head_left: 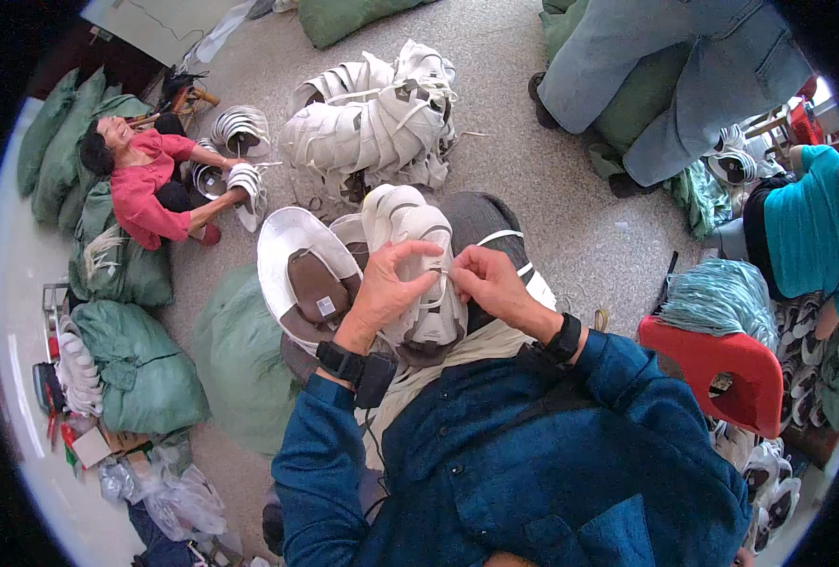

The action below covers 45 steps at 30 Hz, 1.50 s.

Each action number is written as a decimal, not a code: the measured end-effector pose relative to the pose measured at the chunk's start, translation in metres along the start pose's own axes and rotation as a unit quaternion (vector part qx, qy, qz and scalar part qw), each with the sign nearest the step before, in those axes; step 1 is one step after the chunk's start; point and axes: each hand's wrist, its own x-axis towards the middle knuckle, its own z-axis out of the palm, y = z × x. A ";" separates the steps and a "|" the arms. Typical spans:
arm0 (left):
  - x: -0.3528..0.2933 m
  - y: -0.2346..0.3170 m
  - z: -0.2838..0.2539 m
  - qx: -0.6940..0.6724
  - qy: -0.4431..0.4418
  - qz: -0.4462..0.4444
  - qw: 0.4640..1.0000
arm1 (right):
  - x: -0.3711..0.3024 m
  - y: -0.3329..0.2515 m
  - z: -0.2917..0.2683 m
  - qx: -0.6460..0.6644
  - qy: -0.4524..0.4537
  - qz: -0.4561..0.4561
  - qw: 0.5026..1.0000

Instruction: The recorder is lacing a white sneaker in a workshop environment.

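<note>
A white shoe upper (429,333) with a brownish-grey edge sits in front of me, over my lap. My left hand (386,288) holds its side, with thumb and forefinger curved apart over the eyelets; its other fingers are hidden. From the right, my right hand (498,286) pinches a pale shoelace (434,304) at the eyelets, close to the left thumb. Beside my left wrist lies another white upper (276,253) with a brown lining and a small white label. Dark grey fabric (485,225) with white lace across it shows beyond my right hand.
Nested white uppers (367,137) are heaped on the floor ahead. A person in red (150,194) handles uppers at the left, near green sacks (140,364). Pale blue laces (722,300) lie on a red stool (722,364) at right. Two people occupy the right side.
</note>
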 end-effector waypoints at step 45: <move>0.003 -0.009 -0.005 -0.090 0.003 0.044 0.995 | -0.001 -0.041 0.014 -0.370 0.053 -0.290 0.881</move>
